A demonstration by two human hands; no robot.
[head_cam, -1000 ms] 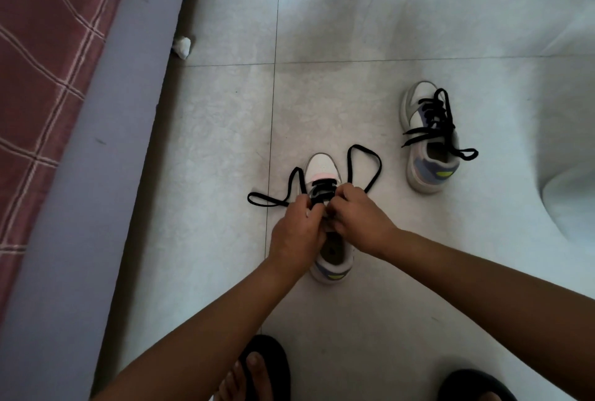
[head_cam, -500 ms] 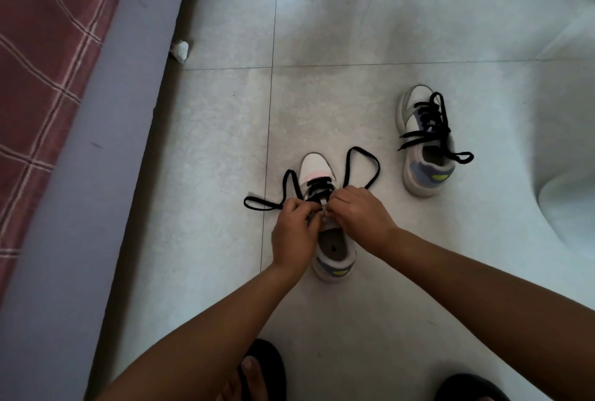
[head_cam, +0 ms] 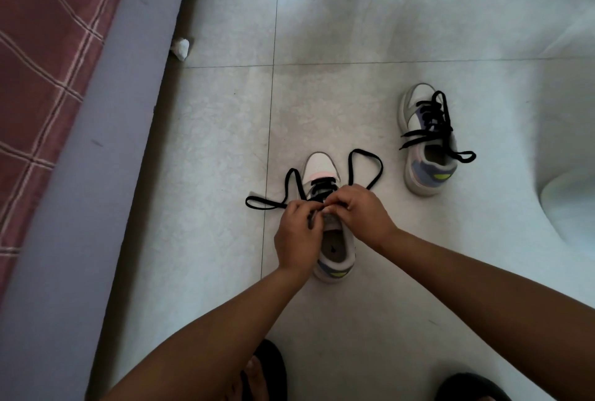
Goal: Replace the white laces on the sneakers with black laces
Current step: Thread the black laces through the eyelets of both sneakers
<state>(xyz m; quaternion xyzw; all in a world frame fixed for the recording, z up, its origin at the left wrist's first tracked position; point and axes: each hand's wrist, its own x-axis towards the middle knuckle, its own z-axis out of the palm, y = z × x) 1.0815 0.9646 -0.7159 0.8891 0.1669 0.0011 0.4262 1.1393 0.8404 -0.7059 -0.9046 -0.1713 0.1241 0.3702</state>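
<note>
A small white sneaker [head_cam: 335,255] stands on the tiled floor, toe pointing away from me. A black lace [head_cam: 367,168] runs through its front eyelets, with loose ends looping out left and right. My left hand [head_cam: 297,236] pinches the lace at the sneaker's left side. My right hand [head_cam: 363,210] pinches the lace at the tongue, fingertips meeting the left hand's. A second sneaker [head_cam: 425,142], laced in black, sits apart to the right.
A bed frame edge [head_cam: 96,175] with a red checked cover [head_cam: 38,62] runs along the left. A crumpled white scrap [head_cam: 181,47] lies beside it. My feet in dark slippers [head_cam: 267,371] are at the bottom. A white rounded object [head_cam: 573,204] sits at right.
The view has shifted slightly. My left hand has slid a little down and left along the lace, while my right hand stays at the tongue. The lace loops keep their shape.
</note>
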